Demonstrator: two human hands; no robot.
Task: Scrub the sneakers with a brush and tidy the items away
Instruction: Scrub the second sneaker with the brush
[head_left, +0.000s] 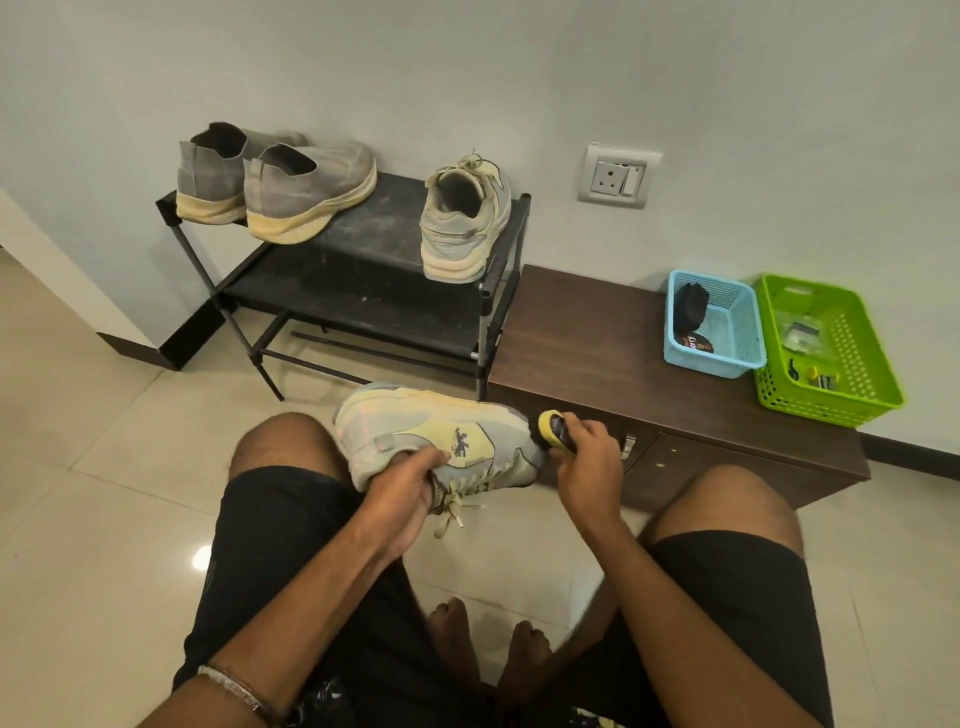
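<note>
Gripped sneaker (441, 436) meets brush (557, 430) above open floor (104, 467).

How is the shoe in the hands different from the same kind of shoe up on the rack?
The held shoe lies tipped on its side, gripped by the left hand; the rack shoe stands upright on its sole, untouched. The held shoe shows its side; the rack shoe shows its heel. A brush in the right hand meets the held shoe's toe; nothing touches the rack shoe. Both are pale yellow-grey with laces, seemingly one pair.
</note>
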